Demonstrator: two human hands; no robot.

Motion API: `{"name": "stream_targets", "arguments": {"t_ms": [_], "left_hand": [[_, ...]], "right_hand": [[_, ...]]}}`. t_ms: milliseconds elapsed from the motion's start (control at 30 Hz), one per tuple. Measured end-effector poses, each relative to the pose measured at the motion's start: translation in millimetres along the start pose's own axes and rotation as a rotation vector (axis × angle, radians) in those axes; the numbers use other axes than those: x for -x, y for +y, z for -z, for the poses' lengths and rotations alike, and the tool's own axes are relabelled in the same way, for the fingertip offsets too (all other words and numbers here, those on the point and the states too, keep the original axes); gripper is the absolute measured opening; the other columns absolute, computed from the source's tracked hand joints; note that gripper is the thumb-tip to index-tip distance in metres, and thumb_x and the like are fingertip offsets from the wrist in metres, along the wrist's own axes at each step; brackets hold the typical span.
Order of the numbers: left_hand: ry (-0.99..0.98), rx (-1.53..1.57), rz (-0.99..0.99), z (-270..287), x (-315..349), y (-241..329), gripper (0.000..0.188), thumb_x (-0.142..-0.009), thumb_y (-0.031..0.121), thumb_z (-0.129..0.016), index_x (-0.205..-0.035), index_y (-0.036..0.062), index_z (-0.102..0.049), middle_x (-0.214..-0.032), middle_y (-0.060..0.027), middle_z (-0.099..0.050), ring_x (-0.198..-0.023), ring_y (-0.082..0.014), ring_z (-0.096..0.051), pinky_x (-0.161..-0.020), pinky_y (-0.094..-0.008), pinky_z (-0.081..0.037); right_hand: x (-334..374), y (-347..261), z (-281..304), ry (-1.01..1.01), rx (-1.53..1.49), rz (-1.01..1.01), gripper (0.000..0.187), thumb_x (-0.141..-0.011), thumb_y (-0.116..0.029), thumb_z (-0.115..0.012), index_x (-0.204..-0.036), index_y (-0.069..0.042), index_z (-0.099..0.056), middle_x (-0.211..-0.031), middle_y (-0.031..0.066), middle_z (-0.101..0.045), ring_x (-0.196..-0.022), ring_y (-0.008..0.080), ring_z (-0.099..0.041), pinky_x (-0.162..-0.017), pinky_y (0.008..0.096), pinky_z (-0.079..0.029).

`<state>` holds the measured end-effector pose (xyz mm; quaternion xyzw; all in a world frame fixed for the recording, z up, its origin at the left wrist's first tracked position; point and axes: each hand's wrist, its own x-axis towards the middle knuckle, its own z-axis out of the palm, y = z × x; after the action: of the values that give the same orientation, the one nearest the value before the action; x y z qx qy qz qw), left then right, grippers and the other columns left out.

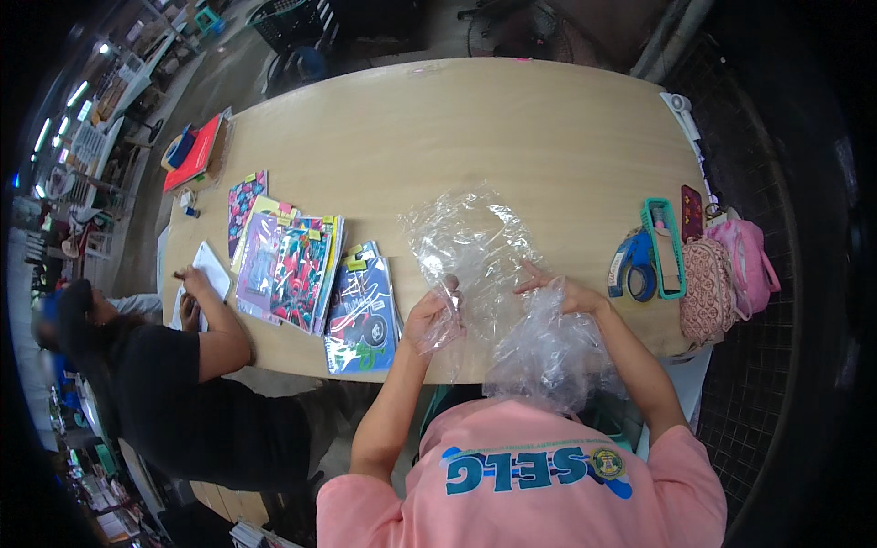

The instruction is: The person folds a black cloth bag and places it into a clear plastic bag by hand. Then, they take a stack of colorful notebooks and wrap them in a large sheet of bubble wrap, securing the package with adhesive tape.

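A clear, crinkled plastic bag (480,228) lies spread on the table in front of me. My left hand (433,315) is closed on its near left edge, thumb and fingers pinching the film. My right hand (565,294) reaches in from the right with its visible fingers stretched out and apart, against the bag's right side. Beneath that hand a bunched heap of clear plastic (548,352) hangs over the table's near edge, touching the palm. Some of the right fingers are hidden by the film. Left of my left hand lies a blue-covered notebook (361,315).
Several notebooks (297,274) in clear covers lie stacked at left. At right are a tape roll (637,269), a teal basket (664,247), a patterned pouch (705,288) and a pink bag (744,265). A person in black (183,365) sits at left, hands over a white pad (212,270).
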<state>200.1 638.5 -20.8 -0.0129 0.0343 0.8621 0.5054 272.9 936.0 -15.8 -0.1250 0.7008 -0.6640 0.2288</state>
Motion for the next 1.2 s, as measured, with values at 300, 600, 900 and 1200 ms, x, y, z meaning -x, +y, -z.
{"name": "stream_targets", "arguments": {"t_ms": [300,600,900,1200], "left_hand": [[0.05,-0.458,0.099,-47,3,2,0.038,-0.085,0.026,-0.062,-0.112,0.0044,-0.046,-0.089,-0.0132,-0.06,-0.07,-0.0192,-0.062,-0.058,-0.0311,-0.053],[0.288,-2.34,-0.544,-189,7,27,0.027,-0.077,0.012,-0.064,-0.103,0.0091,-0.058,-0.095,-0.0089,-0.06,-0.065,-0.0168,-0.059,-0.055,-0.03,-0.043],[-0.118,-2.953,-0.286,-162,-22,-29,0.04,-0.075,0.012,-0.055,-0.115,0.0167,-0.058,-0.095,-0.004,-0.058,-0.073,-0.0187,-0.061,-0.066,-0.0346,-0.044],[-0.303,-2.597,-0.059,-38,-30,-44,0.046,-0.083,0.041,-0.057,-0.126,0.0261,-0.054,-0.133,-0.0106,-0.042,-0.12,-0.0319,-0.041,-0.095,-0.0549,-0.033]], "right_hand": [[-51,-99,13,-0.163,0.093,0.182,0.069,-0.046,-0.033,-0.079,-0.11,-0.01,-0.067,-0.149,0.0182,-0.024,-0.14,0.028,-0.017,-0.111,0.0383,-0.02],[11,-222,-12,0.383,1.004,0.321,0.055,-0.053,0.0,-0.064,-0.106,-0.012,-0.068,-0.144,0.0145,-0.034,-0.1,0.0291,-0.057,-0.089,0.0299,-0.043],[39,-210,-55,-0.051,1.466,0.09,0.043,-0.069,-0.004,-0.058,-0.112,0.003,-0.058,-0.144,0.0148,-0.032,-0.075,0.0215,-0.061,-0.062,0.0354,-0.048],[48,-81,-85,-0.12,1.199,-0.414,0.061,-0.06,-0.002,-0.063,-0.12,0.003,-0.052,-0.144,0.0108,-0.033,-0.092,0.0278,-0.063,-0.072,0.0414,-0.052]]}}
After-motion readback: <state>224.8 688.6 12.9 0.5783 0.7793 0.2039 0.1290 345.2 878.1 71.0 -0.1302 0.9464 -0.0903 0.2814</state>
